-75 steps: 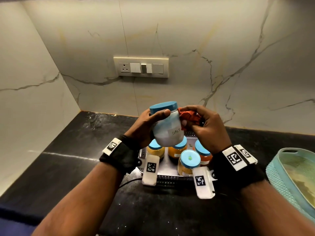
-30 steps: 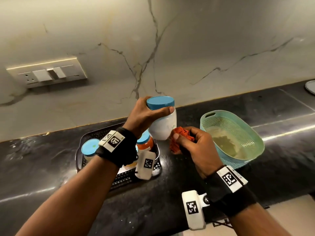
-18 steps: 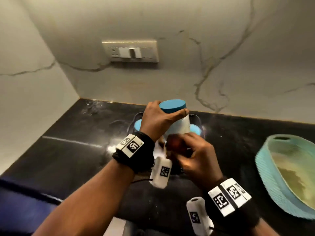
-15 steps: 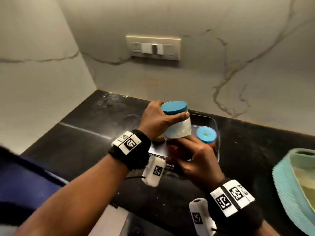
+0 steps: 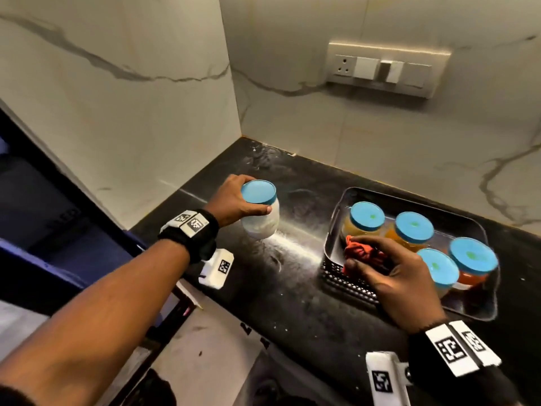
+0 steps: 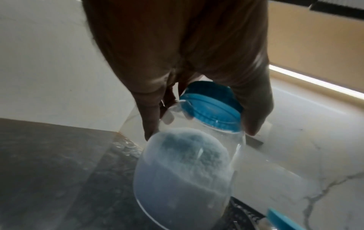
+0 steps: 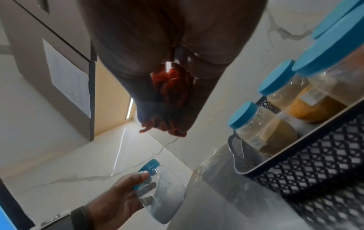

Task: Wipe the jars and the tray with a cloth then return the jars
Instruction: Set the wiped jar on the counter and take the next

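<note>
My left hand (image 5: pixel 234 202) (image 6: pixel 197 109) grips the salt jar (image 5: pixel 260 212) (image 6: pixel 185 171) (image 7: pixel 163 200) by its blue lid and neck, just above the black counter, left of the tray. The jar holds white powder. My right hand (image 5: pixel 380 268) (image 7: pixel 167 109) clutches a bunched red cloth (image 5: pixel 361 253) (image 7: pixel 169 96) over the front left corner of the black mesh tray (image 5: pixel 345 282) (image 7: pixel 315 163). Several blue-lidded jars (image 5: pixel 367 218) with yellow and orange contents stand in the tray.
The black counter (image 5: pixel 292 288) ends in a corner of marble walls behind and to the left. A switch plate (image 5: pixel 386 68) sits on the back wall. The counter's front edge drops to the floor at lower left.
My left hand has carried the salt jar leftward and down, out of the tray area, to the counter. My right hand with the cloth has parted from the jar and now hovers over the tray's corner.
</note>
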The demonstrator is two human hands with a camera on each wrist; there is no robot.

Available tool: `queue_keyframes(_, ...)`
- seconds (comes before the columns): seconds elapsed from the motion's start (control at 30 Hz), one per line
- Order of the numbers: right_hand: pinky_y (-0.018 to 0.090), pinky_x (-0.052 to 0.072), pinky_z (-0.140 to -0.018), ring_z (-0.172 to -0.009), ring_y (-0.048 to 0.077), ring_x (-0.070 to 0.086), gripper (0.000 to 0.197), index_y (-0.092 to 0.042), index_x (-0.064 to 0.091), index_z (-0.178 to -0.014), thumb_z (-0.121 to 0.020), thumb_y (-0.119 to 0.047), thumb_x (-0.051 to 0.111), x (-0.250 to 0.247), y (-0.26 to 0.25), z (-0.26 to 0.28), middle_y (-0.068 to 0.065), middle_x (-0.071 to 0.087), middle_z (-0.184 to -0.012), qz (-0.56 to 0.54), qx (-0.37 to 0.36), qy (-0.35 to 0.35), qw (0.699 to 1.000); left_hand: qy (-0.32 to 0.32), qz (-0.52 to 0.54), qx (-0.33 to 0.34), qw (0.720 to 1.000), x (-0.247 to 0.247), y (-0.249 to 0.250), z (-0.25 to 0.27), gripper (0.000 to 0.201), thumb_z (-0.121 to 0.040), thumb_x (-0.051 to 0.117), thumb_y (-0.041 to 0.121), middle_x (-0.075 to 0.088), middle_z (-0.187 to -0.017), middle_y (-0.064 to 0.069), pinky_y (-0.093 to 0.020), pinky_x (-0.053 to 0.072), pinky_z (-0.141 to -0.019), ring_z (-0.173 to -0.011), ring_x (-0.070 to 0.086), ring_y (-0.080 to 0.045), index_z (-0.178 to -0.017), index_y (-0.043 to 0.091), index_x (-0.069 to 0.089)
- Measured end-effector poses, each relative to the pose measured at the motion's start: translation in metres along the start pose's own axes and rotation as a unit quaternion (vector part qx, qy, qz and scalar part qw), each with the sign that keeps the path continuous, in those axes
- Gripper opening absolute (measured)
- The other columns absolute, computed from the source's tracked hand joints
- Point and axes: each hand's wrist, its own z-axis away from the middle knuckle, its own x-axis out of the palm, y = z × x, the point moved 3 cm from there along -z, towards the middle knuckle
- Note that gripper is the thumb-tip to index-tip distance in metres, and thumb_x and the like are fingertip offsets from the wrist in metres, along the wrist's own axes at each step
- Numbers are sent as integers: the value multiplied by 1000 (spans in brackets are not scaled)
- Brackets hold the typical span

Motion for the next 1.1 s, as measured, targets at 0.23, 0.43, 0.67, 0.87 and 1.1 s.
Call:
queue_keyframes(0.23,10,50,-82,-96,0,67,35,-31,73,-104,-73,-18,84,42,3,-4,-13,73,-99,18,49,4,999,-18,-45,-12,999,-3,-62,-49,79,-67,95,33,47,-130,-9,-30,45,-102,-109,54,-20,-133,12,56)
queue_keyframes(0.43,18,57,-79,-89,4,71,34,-29,73,-104,-75,-14,83,52,9,-1,-14,75,-96,-2,104,23,994,-65,-95,-15,993,4,-94,-77,83,-70,93,30,43,-134,-14,-22,34,-101,-121,53,-27,-139,9,52)
queue_keyframes(0.67,13,55,-76,-93,1,69,34,-29,73,-106,-75,-20,82,54,13,-11,-12,75,-98,0,106,36,994,-88,-53,-10,995,-4,-99,-76,103,-64,94,43,41,-139,-13,-33,36,-111,-129,49,-29,-149,19,42)
queue_keyframes(0.87,15,54,-67,-90,-3,68,31,-21,73,-106,-77,-12,81,35,16,-17,-10,73,-97,-25,107,53,993,9,-34,68,997,-23,-60,-62,98,-79,80,55,49,-144,-8,-42,35,-110,-134,42,-24,-157,25,30)
queue_keyframes(1.1,29,58,-56,-70,17,71,23,-12,72,-102,-81,-3,77,-21,40,-13,2,74,-83,-116,124,117,978,117,93,165,975,37,17,-39,38,-103,46,32,61,-118,-8,-8,40,-96,-113,58,-14,-109,11,77)
